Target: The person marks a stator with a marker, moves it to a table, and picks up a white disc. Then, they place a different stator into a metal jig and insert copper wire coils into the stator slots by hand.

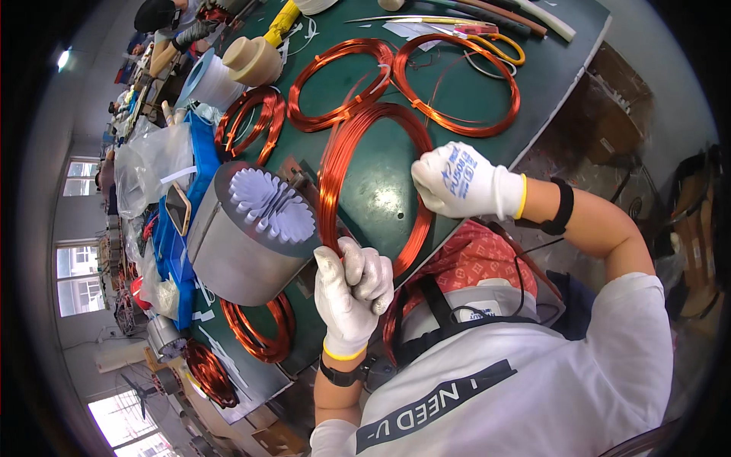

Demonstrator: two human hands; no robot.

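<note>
A large coil of copper wire (333, 179) stands between my gloved hands above the green table. My left hand (354, 289), in a white glove, is closed round the coil's lower left side. On the coil's right side my right hand (457, 181) is curled in a fist around the strands; its fingertips are hidden. Left of the coil is a grey metal stator cylinder (247, 251), its bore lined with white folded slot papers (272, 206). Two tied copper wire rings, a left ring (299, 84) and a right ring (512, 107), lie just beyond the held coil.
More copper coils lie by the cylinder, one behind it (278, 122) and one in front (285, 327). Yellow-handled scissors (520, 52), rods (548, 19) and wire spools (255, 62) are at the far side. A phone (178, 208) rests on a blue bin (204, 156). Another person (160, 49) works far left.
</note>
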